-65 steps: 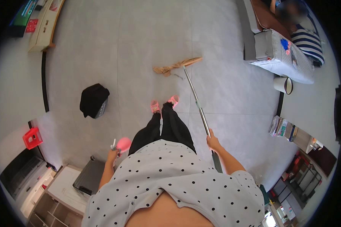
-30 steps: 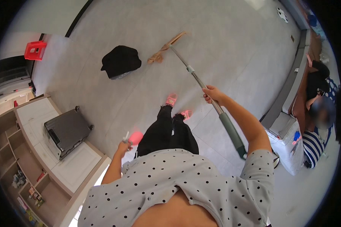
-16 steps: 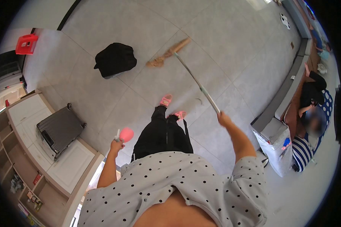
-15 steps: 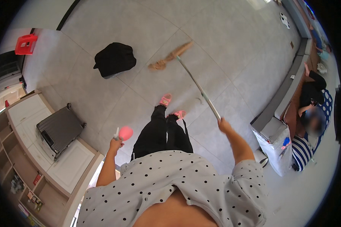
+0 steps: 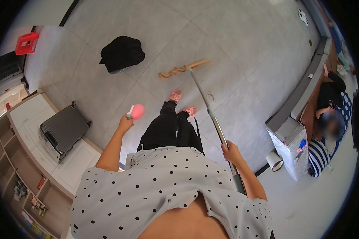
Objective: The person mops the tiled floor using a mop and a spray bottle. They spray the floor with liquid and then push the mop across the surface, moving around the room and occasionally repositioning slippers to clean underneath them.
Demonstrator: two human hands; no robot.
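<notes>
My right hand (image 5: pixel 231 152) is wrapped round the metal pole of a mop (image 5: pixel 209 105); the pole's grey-green upper end runs back beside my right forearm. Far out on the tiles lies the mop's long, narrow tan head (image 5: pixel 179 71), its left part looking twisted and its right end blurred. At the left, my left hand (image 5: pixel 126 122) is closed on the white and grey part of a pink, round-bodied thing (image 5: pixel 137 112), whose exact kind I cannot make out. Both my feet, in pink sandals (image 5: pixel 175 95), stand between the two hands.
A black cloth-like heap (image 5: pixel 122 53) lies on the floor ahead-left. A grey suitcase (image 5: pixel 66 130) rests against the white cabinet (image 5: pixel 30 113) at left, near open shelves. On the right, a person (image 5: pixel 331 95) lies on a grey-brown sofa (image 5: pixel 293 113). A red plastic item (image 5: pixel 27 43) is far left.
My right hand has drawn back toward my body along with the pole, and the mop head has shifted slightly right and nearer. My left hand has moved forward with the pink thing.
</notes>
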